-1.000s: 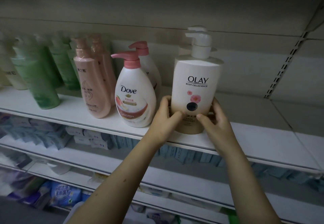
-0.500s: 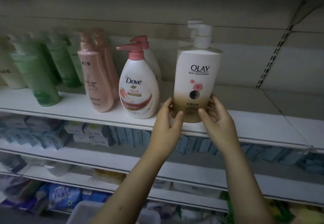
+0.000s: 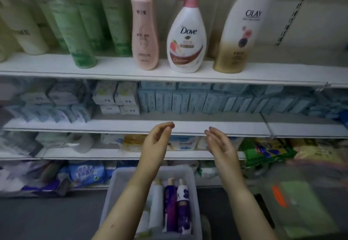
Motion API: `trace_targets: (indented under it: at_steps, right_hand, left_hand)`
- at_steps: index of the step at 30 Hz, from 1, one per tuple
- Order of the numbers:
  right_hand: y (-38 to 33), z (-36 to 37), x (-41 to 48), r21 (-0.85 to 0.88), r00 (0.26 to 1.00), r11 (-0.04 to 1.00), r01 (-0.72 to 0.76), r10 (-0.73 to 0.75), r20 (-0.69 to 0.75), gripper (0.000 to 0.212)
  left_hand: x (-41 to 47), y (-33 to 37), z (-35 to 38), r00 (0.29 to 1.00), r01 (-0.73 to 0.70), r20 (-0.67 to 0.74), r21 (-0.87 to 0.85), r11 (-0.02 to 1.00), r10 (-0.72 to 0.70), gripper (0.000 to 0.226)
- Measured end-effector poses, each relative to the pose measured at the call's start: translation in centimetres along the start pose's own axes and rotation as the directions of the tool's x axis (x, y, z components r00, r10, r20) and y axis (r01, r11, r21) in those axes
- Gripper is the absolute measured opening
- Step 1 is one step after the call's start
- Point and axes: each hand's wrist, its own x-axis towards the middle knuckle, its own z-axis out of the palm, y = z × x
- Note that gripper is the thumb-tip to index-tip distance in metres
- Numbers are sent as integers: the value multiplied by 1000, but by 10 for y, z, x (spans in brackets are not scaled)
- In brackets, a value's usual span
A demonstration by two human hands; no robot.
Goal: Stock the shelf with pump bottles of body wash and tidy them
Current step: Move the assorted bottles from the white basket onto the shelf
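The top shelf (image 3: 113, 70) runs across the upper part of the frame, and your body wash stands along its front edge: blurred green bottles (image 3: 79, 32) at upper left with their tops cut off, then a pink bottle (image 3: 145, 32), the Dove bottle (image 3: 186, 38) and the Olay bottle (image 3: 243, 32) at upper right, each upright and just apart from its neighbour. The frame edge cuts off the Olay pump, and whatever stands behind this front row is too smeared to make out. Below, pale blue boxes (image 3: 197, 100) fill the second shelf. At bottom centre a grey crate (image 3: 116, 192) sits on the floor, partly hidden by your left forearm, with a purple bottle (image 3: 170, 207) and white ones lying inside. Your left hand (image 3: 156, 142) and right hand (image 3: 222, 145) hang over the crate, palms facing, well below the bottles. Both hold nothing, fingers loosely curved and relaxed, tips blurred.
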Motion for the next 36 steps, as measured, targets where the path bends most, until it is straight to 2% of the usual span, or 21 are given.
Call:
trace_targets:
  at_steps: [6,10,14,17,21,26,30,33,36]
  right_hand:
    - [70,26,-63,-67,960,959,-274,276,34,20]
    - [104,38,-86,-98,903,899,-427,430,16,12]
    - [138,46,-95,-169,829,822,-544,558,42,17]
    - [160,51,-93,-210,788,777,-593,614,46,8]
    - [188,57,-94,-261,743,729,-633,667,58,16]
    - [225,69,-97,-331,673,659,-676,734,87,7]
    - [253,81,-95,-322,618,627,-709,773,144,10]
    - [276,94,-92,-283,589,606,-743,793,154,11]
    - [300,108,-85,-232,576,596,-768,803,154,24]
  left_hand:
    - [-48,-61,-66,966,252,-60,10,968,-251,17]
    - [-74,-98,-99,917,382,-131,7,924,-378,19]
    - [-99,-132,-117,848,486,-228,-31,874,-479,22]
    - [-116,-157,-122,790,555,-283,-48,831,-544,23]
    - [-133,-188,-123,726,628,-326,-43,777,-605,13]
    - [-144,-233,-129,658,694,-383,-27,720,-649,11]
    - [-143,-268,-134,588,749,-423,-36,662,-689,24]
    - [-133,-289,-136,568,759,-438,-48,649,-697,33]
    - [-118,-311,-145,547,767,-474,-47,640,-690,50]
